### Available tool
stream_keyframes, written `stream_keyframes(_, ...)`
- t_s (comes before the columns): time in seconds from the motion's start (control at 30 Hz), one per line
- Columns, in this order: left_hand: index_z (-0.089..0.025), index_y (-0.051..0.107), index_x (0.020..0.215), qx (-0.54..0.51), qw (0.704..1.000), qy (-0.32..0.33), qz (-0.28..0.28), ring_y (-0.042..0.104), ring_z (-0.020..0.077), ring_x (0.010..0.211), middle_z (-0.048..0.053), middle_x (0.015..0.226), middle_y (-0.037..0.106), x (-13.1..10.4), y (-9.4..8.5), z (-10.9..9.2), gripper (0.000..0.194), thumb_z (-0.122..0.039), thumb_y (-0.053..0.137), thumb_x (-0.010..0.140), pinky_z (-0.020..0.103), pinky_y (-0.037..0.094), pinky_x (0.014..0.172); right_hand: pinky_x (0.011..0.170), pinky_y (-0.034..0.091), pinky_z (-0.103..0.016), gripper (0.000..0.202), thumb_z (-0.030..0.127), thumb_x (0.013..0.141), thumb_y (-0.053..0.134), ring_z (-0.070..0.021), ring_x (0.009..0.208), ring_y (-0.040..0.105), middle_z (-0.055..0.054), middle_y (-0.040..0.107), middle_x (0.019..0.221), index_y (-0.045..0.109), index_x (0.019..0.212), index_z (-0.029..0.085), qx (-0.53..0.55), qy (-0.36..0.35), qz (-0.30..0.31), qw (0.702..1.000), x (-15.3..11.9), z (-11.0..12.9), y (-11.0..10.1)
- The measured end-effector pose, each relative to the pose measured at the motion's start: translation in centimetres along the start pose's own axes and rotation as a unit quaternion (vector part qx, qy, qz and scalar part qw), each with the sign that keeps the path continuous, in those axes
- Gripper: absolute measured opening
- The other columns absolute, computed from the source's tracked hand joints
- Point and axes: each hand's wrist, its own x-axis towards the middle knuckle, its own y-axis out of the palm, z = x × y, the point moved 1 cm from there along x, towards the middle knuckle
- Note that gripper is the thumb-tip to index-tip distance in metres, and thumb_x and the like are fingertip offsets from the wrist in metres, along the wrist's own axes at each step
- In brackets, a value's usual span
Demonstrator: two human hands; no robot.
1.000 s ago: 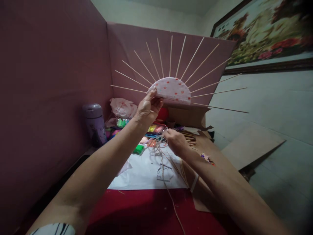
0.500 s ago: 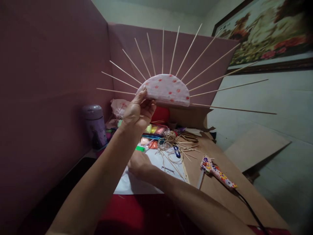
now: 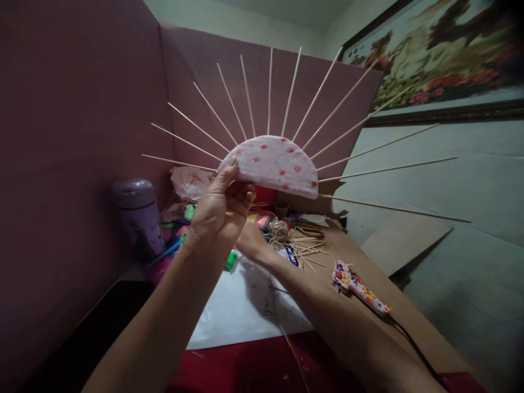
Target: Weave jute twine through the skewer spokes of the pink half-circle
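A half-round piece covered in white cloth with small red flowers (image 3: 270, 164) is held up in front of me, its flat edge down and thin wooden sticks fanned out from its curved edge. My left hand (image 3: 225, 202) pinches its lower left corner, thumb on the front. Lower and behind, my right hand (image 3: 250, 240) reaches over the work table; my left wrist and hand partly cover it, and its fingers are hidden. Near it lie a green packet (image 3: 231, 262), a bundle of twine (image 3: 280, 231) and loose sticks (image 3: 309, 248).
A purple flask (image 3: 141, 218) stands at the left by the pink partition (image 3: 82, 136). A flowered glue gun (image 3: 360, 286) with a black cord lies on brown board (image 3: 393, 322) at the right. White paper (image 3: 229, 311) covers the front middle. Scissors (image 3: 309, 228) lie farther back.
My right hand has moved farther back and to the right over the table. The half-round piece in my left hand sits slightly lower and tilts more to the right. The view has shifted.
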Motion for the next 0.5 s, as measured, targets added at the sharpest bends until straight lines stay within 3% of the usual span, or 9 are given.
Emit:
stream_keyframes(0.13,-0.019,0.062,0.072,-0.041,0.999,-0.023,0.007,0.052,0.0058,0.046,-0.002,0.057,0.061,0.4,-0.2,0.4,0.004,-0.019,0.066,0.071,0.015,0.043,0.044,0.065,0.037,-0.029,0.019,0.028,0.078,0.051,-0.0206,0.074,0.058,-0.007,0.067,0.079,0.068,0.076,0.019,-0.125,0.041,-0.03,0.991,-1.4,-4.1,-5.6)
stream_keyframes(0.23,-0.019,0.062,0.071,-0.054,0.998,-0.016,-0.012,0.052,0.0057,0.045,-0.002,0.056,0.061,0.9,-0.5,0.8,0.004,-0.017,0.066,0.071,0.015,0.042,0.044,0.059,0.036,-0.026,0.019,0.024,0.077,0.05,-0.018,0.065,0.058,-0.006,0.065,0.068,0.067,0.07,0.018,-0.192,0.052,-0.02,0.98,-3.0,-6.8,-7.9)
stream_keyframes(0.33,-0.018,0.062,0.071,-0.052,0.998,-0.009,-0.038,0.052,0.0058,0.045,-0.002,0.058,0.062,1.3,-0.9,1.5,0.003,-0.017,0.064,0.072,0.015,0.043,0.044,0.061,0.038,-0.023,0.018,0.018,0.077,0.049,-0.0147,0.069,0.058,-0.002,0.066,0.076,0.067,0.078,0.02,-0.228,0.006,0.024,0.973,-4.4,-7.6,-7.4)
stream_keyframes(0.5,-0.015,0.06,0.07,-0.034,0.995,-0.004,-0.099,0.053,0.007,0.046,0.0,0.057,0.061,2.1,-1.7,2.4,0.005,-0.016,0.06,0.076,0.016,0.045,0.046,0.065,0.038,-0.027,0.016,0.021,0.077,0.053,-0.0185,0.08,0.053,-0.006,0.061,0.089,0.064,0.088,0.02,-0.287,-0.115,0.094,0.946,-5.9,-6.3,-3.8)
